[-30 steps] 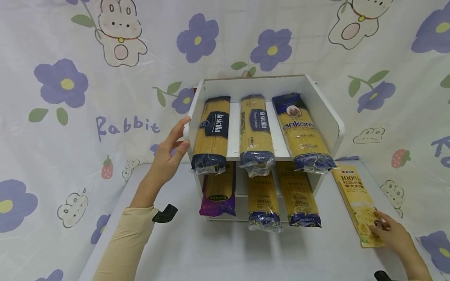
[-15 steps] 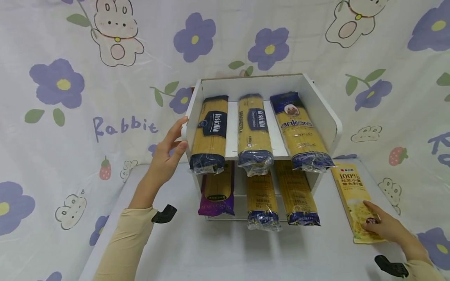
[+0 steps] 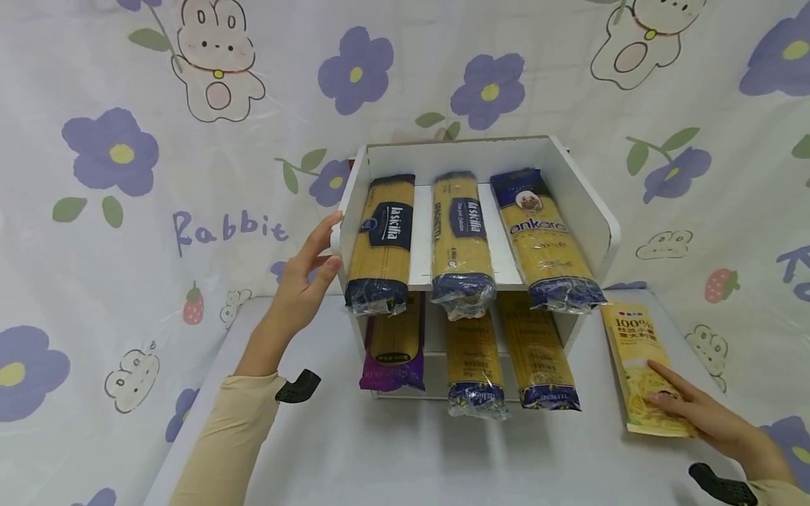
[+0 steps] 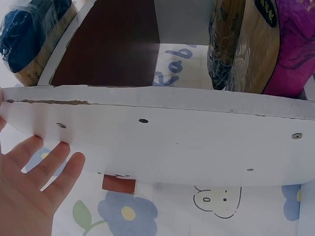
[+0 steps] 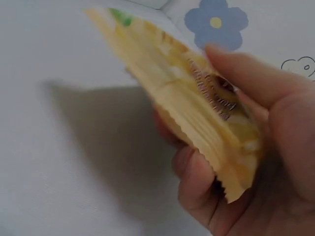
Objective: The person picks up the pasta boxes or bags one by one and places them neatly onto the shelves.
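Note:
At the right of the head view, my right hand [image 3: 715,418] grips the near end of a yellow pasta packet [image 3: 635,344]. In the right wrist view its fingers curl beneath the packet [image 5: 197,113], which is tilted and slightly blurred, with a shadow on the table beside it. My left hand [image 3: 297,292] touches the left side of a white two-tier shelf [image 3: 585,204]. The left wrist view shows its fairly straight fingertips [image 4: 61,147] against the outer panel [image 4: 197,142]; the thumb is hidden there.
On the upper tier lie two blue-labelled spaghetti packets [image 3: 387,232] [image 3: 463,225] and an Ankara packet [image 3: 538,232]. The lower tier holds a purple-ended packet [image 3: 394,351] and two more spaghetti packets [image 3: 476,358] [image 3: 541,355]. A patterned curtain [image 3: 221,169] hangs behind the white table [image 3: 354,450].
The right hand's fingers have closed round the yellow packet, and its near end has shifted slightly left and up in the head view. My left hand stays on the shelf.

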`<state>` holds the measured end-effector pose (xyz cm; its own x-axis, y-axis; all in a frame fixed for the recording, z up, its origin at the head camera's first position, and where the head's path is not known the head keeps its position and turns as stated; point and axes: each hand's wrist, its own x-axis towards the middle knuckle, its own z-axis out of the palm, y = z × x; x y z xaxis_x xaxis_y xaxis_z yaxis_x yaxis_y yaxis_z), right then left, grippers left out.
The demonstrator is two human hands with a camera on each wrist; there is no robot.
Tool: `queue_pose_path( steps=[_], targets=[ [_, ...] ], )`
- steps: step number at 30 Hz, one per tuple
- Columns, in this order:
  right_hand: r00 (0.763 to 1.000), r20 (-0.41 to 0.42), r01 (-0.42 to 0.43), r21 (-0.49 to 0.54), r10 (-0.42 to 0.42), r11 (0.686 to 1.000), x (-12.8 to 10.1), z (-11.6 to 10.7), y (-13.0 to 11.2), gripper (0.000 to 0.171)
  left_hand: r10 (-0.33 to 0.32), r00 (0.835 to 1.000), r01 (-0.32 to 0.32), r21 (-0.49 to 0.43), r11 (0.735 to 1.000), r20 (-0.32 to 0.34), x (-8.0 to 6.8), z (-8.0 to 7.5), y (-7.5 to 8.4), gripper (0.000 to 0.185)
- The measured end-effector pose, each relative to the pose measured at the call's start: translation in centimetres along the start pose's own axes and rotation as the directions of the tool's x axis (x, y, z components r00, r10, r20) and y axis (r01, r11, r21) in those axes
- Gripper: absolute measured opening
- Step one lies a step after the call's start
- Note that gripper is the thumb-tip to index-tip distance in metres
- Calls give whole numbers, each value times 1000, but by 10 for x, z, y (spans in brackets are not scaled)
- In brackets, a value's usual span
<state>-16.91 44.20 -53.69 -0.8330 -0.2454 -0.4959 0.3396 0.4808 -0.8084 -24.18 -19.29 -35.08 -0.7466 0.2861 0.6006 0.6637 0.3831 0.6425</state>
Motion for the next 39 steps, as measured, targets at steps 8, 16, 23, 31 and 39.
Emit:
queue_pose_path(
  steps=[8,16,23,31,39],
  targets=[
    [995,-40,98,140,-94,985,4,12,20,71,18,1000,-18,-12,1000,-1,0,0,1,55],
    [984,-136,137,165,-115,977,5,22,26,65,17,1000,-17,-5,1000,-6,0,1,0,55],
    [971,-207,165,211,-121,963,6,37,36,68,30,999,-29,-27,999,12,0,2,-2,55],
    [948,-313,127,194,-61,973,5,46,35,70,23,1000,-23,-12,1000,6,1,2,-1,55],
    [843,-500,325,183,-197,928,-3,50,19,66,16,1000,-16,-11,1000,0,0,1,1,55]
  ],
)
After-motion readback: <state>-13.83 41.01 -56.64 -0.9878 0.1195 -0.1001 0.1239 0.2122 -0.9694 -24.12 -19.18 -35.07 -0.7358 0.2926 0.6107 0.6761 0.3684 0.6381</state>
